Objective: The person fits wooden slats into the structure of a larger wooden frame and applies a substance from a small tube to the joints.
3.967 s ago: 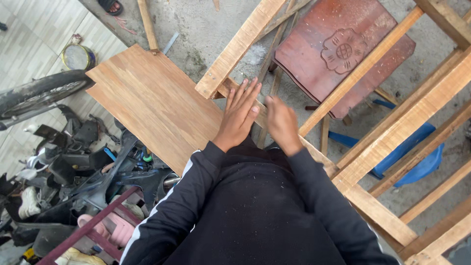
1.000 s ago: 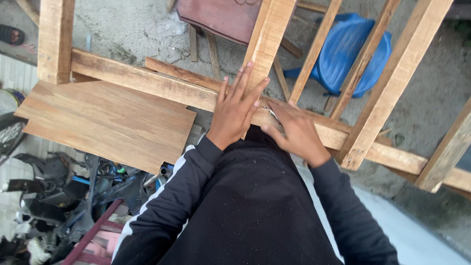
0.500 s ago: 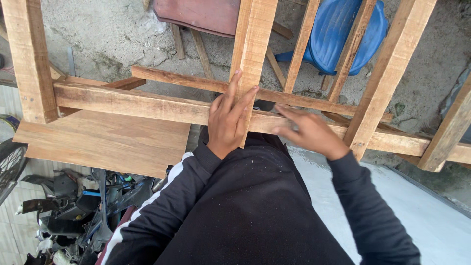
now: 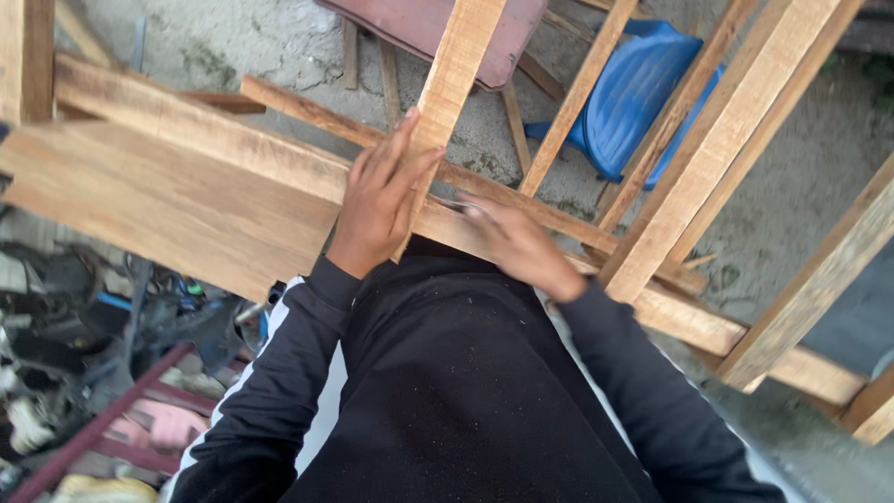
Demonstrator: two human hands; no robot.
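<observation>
The left hand (image 4: 382, 200) lies flat on a wooden upright (image 4: 453, 84) where it crosses the long rail (image 4: 186, 130); the right hand (image 4: 521, 247) rests just right, plastic chair (image 4: 633, 93) beyond

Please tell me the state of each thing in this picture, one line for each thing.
left hand: open, flat on the upright wooden slat
right hand: blurred, on the long wooden rail
plywood board: lying flat beside the rail
blue plastic chair: lying on the ground behind the frame
</observation>
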